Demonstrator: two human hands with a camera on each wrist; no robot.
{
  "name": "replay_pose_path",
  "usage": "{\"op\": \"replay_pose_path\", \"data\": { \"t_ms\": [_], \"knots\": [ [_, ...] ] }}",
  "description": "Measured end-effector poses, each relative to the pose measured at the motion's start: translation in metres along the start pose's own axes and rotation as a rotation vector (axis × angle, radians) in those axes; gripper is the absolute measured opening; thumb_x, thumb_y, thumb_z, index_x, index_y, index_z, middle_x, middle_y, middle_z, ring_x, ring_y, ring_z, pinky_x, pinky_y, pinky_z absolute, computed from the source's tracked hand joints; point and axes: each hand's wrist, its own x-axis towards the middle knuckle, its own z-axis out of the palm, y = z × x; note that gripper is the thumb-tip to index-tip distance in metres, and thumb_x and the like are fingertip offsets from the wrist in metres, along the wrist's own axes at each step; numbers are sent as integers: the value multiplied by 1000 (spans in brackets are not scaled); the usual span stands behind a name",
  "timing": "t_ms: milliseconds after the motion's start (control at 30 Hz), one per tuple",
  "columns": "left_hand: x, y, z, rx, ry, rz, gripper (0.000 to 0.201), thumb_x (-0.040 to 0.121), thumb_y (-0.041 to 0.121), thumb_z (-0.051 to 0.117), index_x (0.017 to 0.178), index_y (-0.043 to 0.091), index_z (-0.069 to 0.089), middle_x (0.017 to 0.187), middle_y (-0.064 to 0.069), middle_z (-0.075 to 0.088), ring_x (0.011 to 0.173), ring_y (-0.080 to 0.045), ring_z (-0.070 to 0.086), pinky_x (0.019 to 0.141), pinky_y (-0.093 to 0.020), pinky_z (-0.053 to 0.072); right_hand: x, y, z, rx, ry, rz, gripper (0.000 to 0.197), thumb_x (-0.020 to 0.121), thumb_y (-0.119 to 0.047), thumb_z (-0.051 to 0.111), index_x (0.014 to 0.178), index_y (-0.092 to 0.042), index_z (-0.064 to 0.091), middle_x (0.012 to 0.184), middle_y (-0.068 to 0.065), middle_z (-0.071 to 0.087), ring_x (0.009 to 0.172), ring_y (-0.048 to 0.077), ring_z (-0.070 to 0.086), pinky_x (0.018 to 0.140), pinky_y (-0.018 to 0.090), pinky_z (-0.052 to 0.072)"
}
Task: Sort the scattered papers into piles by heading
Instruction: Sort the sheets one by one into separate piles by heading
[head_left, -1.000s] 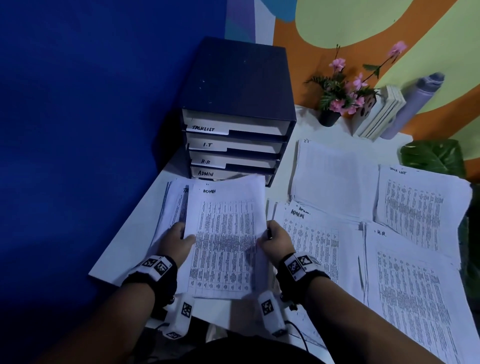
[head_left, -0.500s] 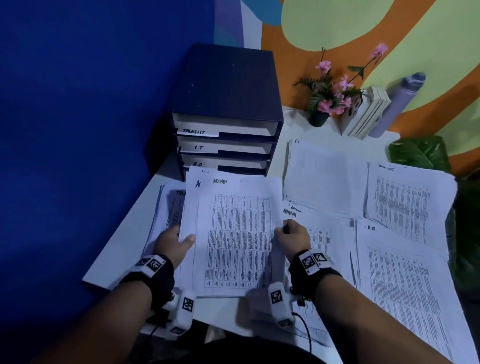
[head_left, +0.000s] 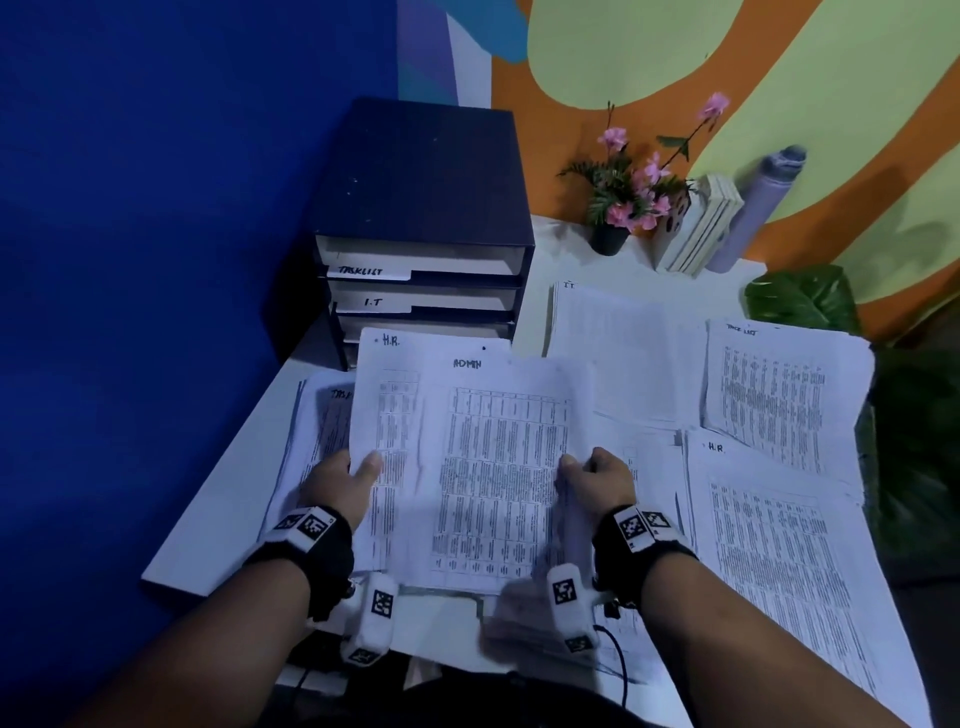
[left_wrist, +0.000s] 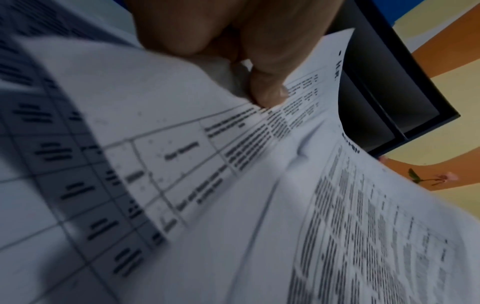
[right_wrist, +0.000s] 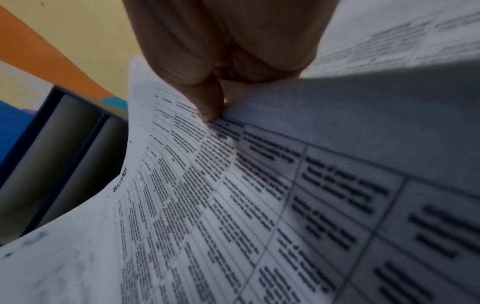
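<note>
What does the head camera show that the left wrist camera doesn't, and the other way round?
Only the head view shows the right hand pinching the ADMIN sheet, the sorted piles on the table headed I.T, TASK LIST and H.R., and the drawer labels.

Only the left wrist view shows the left thumb tip pressed on the H.R. sheet's printed table, close up.

Both show the left hand holding the H.R. sheet, the ADMIN sheet overlapping it, the dark drawer unit and a pink flower.
</note>
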Motion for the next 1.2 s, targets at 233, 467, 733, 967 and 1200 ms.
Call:
{"op": "replay_pose_path", "data": {
  "t_ms": [233, 467, 733, 967, 1200],
  "knots": [
    [7, 7, -8, -96, 187, -83, 33, 101, 24, 42, 123, 2, 54, 124, -22, 58, 113, -39, 55, 92, -37, 40, 5, 30, -39, -184, 113, -25, 34, 88, -30, 63, 71, -10, 42, 63, 4, 47, 59, 22, 44, 58, 31, 37],
    [3, 13, -3, -115, 155, -149, 43, 102, 33, 34, 130, 4, 50, 131, -23, 54, 117, -40, 52, 97, -41, 40, 3, 39, -48, -406, 220, 38, 58, 87, -17, 62, 140, -14, 41, 135, 18, 43, 120, 38, 47, 98, 47, 42],
    [-9, 25, 20, 23, 57, -67, 46, 99, 43, 33, 131, 13, 48, 127, -18, 57, 111, -37, 56, 97, -44, 44, -28, -17, -11, 247, -217, -105, 7, 91, -26, 62, 87, -26, 57, 95, 0, 63, 91, 23, 60, 77, 34, 49],
    [-29, 46, 33, -64, 59, 52, 27, 98, 17, 47, 123, 10, 53, 116, -12, 61, 95, -28, 55, 80, -31, 41, -38, -31, -13, 69, -389, -62, 49, 89, -11, 57, 128, -34, 37, 86, 6, 60, 65, 23, 59, 55, 44, 57],
    [-9, 26, 38, 175, 60, 74, 57, 93, 29, 55, 146, 26, 35, 155, -4, 28, 139, -28, 33, 112, -45, 32, -2, 15, -79, -36, 126, 67, 44, 86, 2, 42, 123, -23, 42, 89, 11, 59, 73, 29, 60, 61, 37, 52]
  ]
}}
